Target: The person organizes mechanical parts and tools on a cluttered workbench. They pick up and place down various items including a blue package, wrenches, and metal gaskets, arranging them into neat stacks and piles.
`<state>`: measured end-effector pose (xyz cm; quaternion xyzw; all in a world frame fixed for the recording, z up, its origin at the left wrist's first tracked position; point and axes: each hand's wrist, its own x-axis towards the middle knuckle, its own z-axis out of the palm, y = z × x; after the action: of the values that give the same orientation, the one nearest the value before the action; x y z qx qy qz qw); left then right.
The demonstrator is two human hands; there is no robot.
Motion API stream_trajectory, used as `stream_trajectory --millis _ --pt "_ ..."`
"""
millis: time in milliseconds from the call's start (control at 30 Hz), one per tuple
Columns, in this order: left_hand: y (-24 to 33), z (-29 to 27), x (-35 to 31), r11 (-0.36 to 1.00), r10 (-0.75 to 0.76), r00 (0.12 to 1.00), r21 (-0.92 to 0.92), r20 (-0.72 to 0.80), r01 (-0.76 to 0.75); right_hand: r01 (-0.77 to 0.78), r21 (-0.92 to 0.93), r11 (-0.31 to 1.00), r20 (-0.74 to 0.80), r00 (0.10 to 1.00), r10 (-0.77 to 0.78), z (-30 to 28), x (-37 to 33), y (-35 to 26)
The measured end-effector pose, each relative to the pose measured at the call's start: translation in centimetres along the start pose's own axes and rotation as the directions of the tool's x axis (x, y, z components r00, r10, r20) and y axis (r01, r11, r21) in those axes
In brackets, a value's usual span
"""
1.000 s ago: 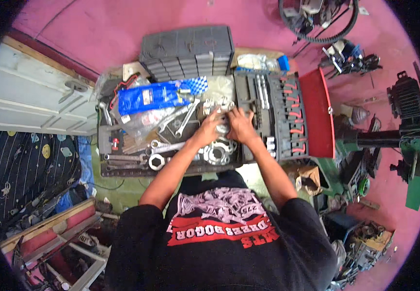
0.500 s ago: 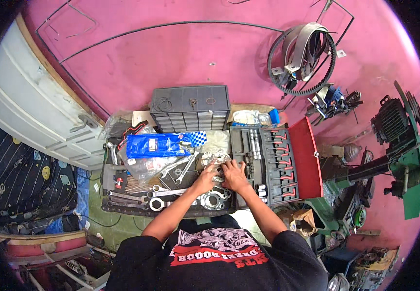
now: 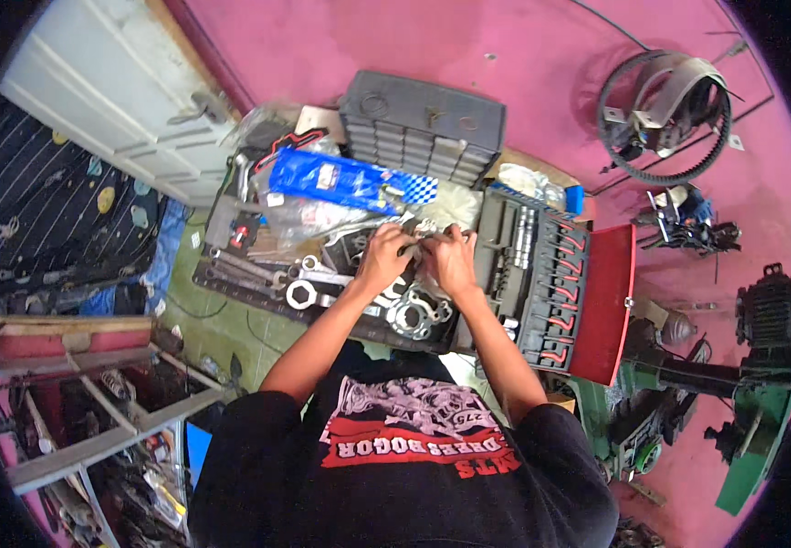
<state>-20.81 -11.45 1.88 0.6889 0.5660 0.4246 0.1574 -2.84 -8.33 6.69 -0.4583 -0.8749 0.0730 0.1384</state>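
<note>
Close together over the middle of the tool-covered bench are my left hand point(image 3: 383, 259) and my right hand point(image 3: 450, 261). Both have bent, closed fingers that meet around something small, which they mostly hide. Small silvery metal parts point(image 3: 425, 225) lie just beyond the fingertips. Toward me, below the hands, rests a round metal plate with cut-outs point(image 3: 410, 317). A large ring spanner point(image 3: 301, 294) lies left of it, and several combination spanners point(image 3: 247, 270) sit farther left. Beyond my left hand is a blue plastic packet point(image 3: 327, 181) with a checkered end.
An opened red toolbox point(image 3: 607, 297) with sockets point(image 3: 524, 239) and red-handled hex keys point(image 3: 567, 283) stands to the right. A grey drawer cabinet point(image 3: 423, 123) is at the back. A green machine point(image 3: 760, 402) stands far right; a white door point(image 3: 121, 100) is at left.
My view has turned and shifted, so the bench appears tilted. My fingers, more spread over the metal parts before, are now curled and drawn together.
</note>
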Motion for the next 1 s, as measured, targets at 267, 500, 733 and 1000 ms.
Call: stream_trajectory --millis 267,500,733,1000 --pt "-2.4 -5.9 -1.8 0.974 -0.118 0.992 0.19 -0.05 0.125 0.052 0.053 0.997 0.037 0.998 -0.054 1.9 3.3 -5.8" --pt "-5.7 -11.1 -3.4 0.905 -0.157 0.979 0.379 -0.129 0.195 0.19 0.013 0.982 0.013 0.982 -0.19 4.3 6.8 -11.4" --pt "-9.3 -14.4 -4.6 0.818 -0.167 0.983 0.547 -0.074 0.18 0.228 -0.119 0.966 -0.034 0.972 -0.233 8.3 9.3 -13.7" --pt "-10.8 -14.5 -4.0 0.843 -0.13 0.991 0.53 0.042 0.088 0.271 -0.206 0.94 0.022 0.962 -0.273 10.0 10.0 -12.6"
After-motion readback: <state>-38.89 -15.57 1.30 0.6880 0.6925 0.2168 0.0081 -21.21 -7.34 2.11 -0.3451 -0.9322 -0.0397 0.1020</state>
